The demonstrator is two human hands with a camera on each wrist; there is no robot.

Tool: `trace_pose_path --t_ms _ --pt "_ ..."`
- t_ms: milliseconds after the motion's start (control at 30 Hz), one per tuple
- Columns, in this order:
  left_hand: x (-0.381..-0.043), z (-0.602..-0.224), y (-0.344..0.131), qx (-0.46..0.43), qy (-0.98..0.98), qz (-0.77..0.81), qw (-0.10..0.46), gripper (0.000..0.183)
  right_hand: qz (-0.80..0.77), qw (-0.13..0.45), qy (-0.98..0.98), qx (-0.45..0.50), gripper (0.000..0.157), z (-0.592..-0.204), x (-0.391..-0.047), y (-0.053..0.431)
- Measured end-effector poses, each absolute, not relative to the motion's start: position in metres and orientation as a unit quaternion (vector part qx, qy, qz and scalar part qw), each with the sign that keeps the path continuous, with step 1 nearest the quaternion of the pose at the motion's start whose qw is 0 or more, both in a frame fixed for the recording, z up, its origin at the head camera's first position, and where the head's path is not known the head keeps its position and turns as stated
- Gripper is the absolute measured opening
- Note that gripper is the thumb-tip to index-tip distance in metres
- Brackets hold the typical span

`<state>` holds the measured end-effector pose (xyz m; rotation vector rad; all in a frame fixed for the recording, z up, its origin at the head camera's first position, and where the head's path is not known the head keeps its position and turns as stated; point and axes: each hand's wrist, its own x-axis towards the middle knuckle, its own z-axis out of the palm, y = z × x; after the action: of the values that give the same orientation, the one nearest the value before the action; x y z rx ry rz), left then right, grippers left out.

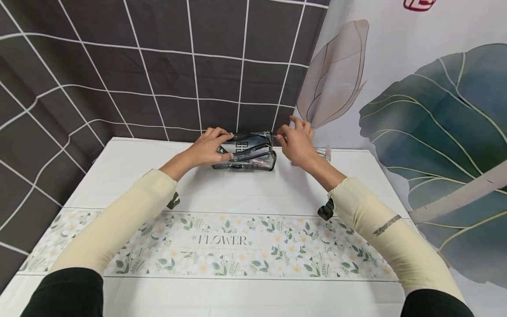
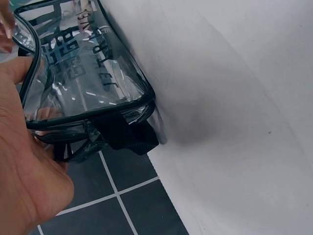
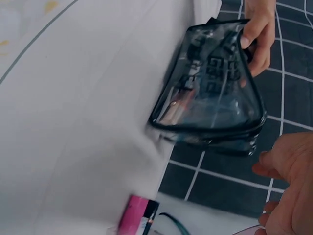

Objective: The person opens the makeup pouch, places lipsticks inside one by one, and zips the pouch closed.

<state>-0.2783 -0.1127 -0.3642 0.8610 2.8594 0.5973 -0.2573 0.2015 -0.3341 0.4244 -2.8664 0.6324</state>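
Note:
A clear cosmetic bag (image 1: 253,152) with black piping and dark printed lettering stands near the table's back edge. Small items, one pinkish, show through its wall. My left hand (image 1: 208,147) grips the bag's left end, with the thumb on one side and the fingers on the other, as the left wrist view shows. By the bag's upper right corner is my right hand (image 1: 297,141), its fingers loosely bent. In the right wrist view, that hand (image 3: 291,181) appears slightly apart from the bag (image 3: 210,83), with nothing visible in it.
Beside my right wrist lies a pink and black item (image 3: 137,215), partly cut off by the right wrist view. A white cover with a flower-print band (image 1: 222,246) spreads over the table. Behind it hangs a dark gridded cloth (image 1: 214,70); a leaf-print cloth (image 1: 380,26) hangs at the right.

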Motion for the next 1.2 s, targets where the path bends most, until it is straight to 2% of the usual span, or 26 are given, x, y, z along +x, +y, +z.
trace_pose_path --t_ms 1200 --pt "-0.278 -0.365 -0.113 0.281 0.939 0.192 0.054 0.081 0.166 0.02 -0.985 -0.04 0.04 -0.376 -0.267 0.301"
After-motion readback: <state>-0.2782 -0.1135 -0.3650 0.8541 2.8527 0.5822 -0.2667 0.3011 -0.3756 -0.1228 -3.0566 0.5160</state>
